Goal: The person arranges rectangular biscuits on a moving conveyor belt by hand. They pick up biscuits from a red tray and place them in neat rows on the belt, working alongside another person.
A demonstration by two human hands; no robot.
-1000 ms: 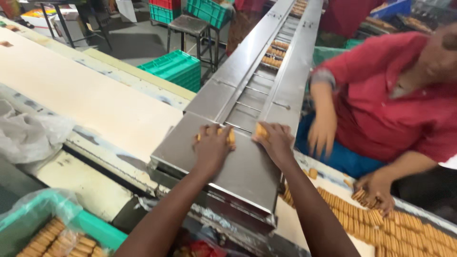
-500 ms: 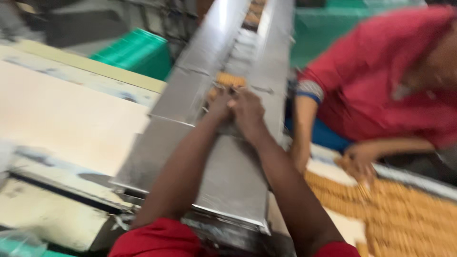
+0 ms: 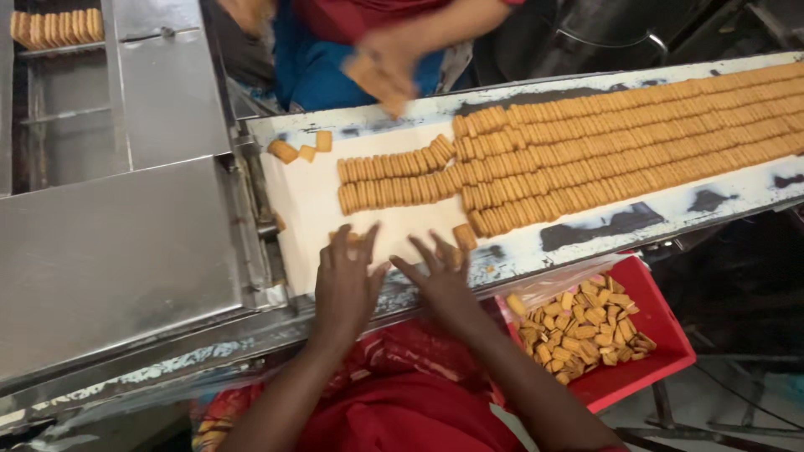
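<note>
left hand (image 3: 346, 280) splayed flat on belt (image 3: 310, 197), biscuit (image 3: 347, 238) at fingertips; right hand (image 3: 437, 276) splayed, empty.

Your left hand (image 3: 345, 280) and right hand (image 3: 437, 276) are bare, with no gloves, rings or watch showing, and both forearms are uncovered down to the bottom edge of the frame. At the lower middle of the frame you wear a red garment (image 3: 402, 410) with loose folds, and its lower left part carries a busier pattern in yellow and other colours
</note>
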